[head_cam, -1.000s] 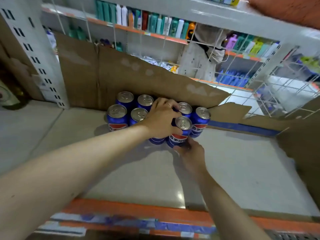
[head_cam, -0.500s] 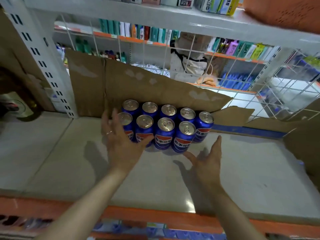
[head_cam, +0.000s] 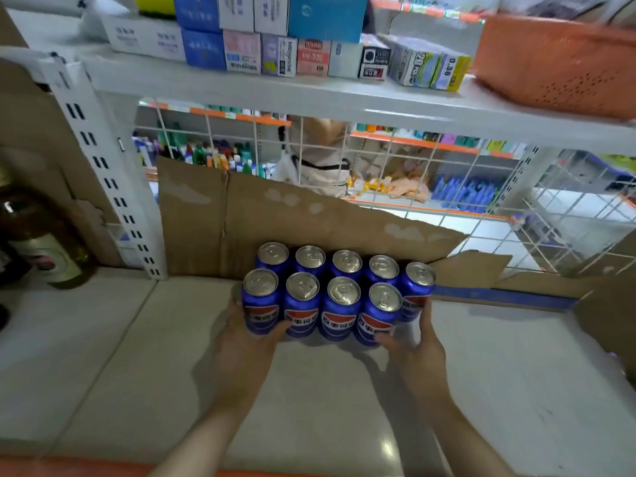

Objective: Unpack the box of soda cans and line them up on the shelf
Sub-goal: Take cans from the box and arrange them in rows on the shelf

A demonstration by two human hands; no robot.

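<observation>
Both hands bracket a block of nine blue soda cans on the shelf.

The cluster of blue aluminium soda cans with red-and-white logos (head_cam: 335, 292) stands upright in two rows on the pale grey shelf board (head_cam: 103, 339), its back row against the torn brown cardboard sheet (head_cam: 275, 215) propped behind it. The cluster's long axis runs left to right across the shelf, and the hands sit at its two front corners. The left hand (head_cam: 246, 342) has its fingers spread and pressed around the front-left can; the right hand (head_cam: 418, 352) has its fingers apart, touching the front-right can and the end can beside it. Neither hand is closed on any single can. Judging by this, any shove or squaring-up would go straight back toward the cardboard, both hands equally near.
</observation>
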